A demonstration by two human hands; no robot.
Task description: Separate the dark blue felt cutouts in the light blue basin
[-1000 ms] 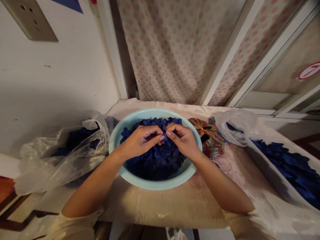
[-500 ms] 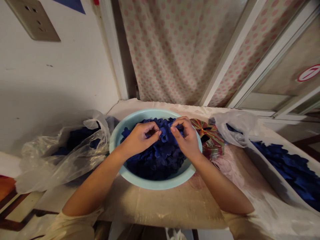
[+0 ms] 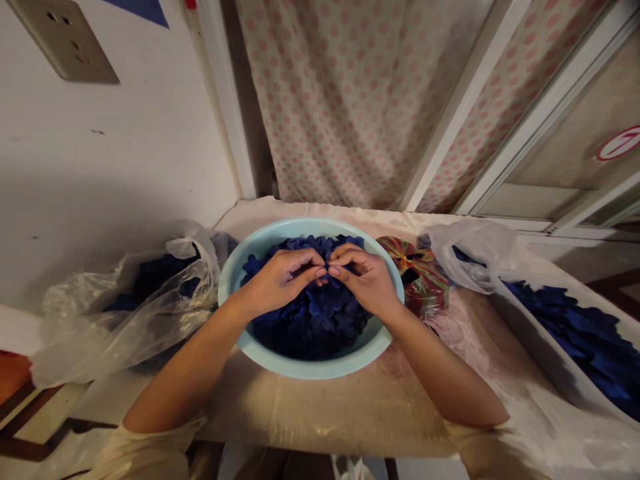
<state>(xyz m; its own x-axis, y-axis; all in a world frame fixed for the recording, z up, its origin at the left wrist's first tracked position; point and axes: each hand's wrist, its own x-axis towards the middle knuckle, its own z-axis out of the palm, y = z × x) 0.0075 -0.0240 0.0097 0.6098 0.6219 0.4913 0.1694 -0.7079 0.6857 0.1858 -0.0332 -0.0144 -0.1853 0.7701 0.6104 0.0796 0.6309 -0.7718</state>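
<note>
A light blue plastic bowl (image 3: 260,353) stands on the table in front of me, heaped with dark blue fabric flower petals (image 3: 315,320). Both hands hover over the heap, fingertips meeting at its top. My left hand (image 3: 280,280) is closed in a pinch on a small blue petal piece. Facing it, my right hand (image 3: 365,280) also has its fingers curled and pinched on the same small piece. The piece itself is mostly hidden between the fingertips.
A clear plastic bag (image 3: 125,300) with blue petals lies to the left. A red-green patterned bag (image 3: 420,273) sits right of the bowl. At the far right a white tray (image 3: 525,333) holds more blue petals (image 3: 585,333). Behind are a wall and a dotted curtain (image 3: 350,100).
Half a second ago the hands were apart, each pinching petal pieces. Now they have come back together, fingertips touching over the heap as they were a second ago.
</note>
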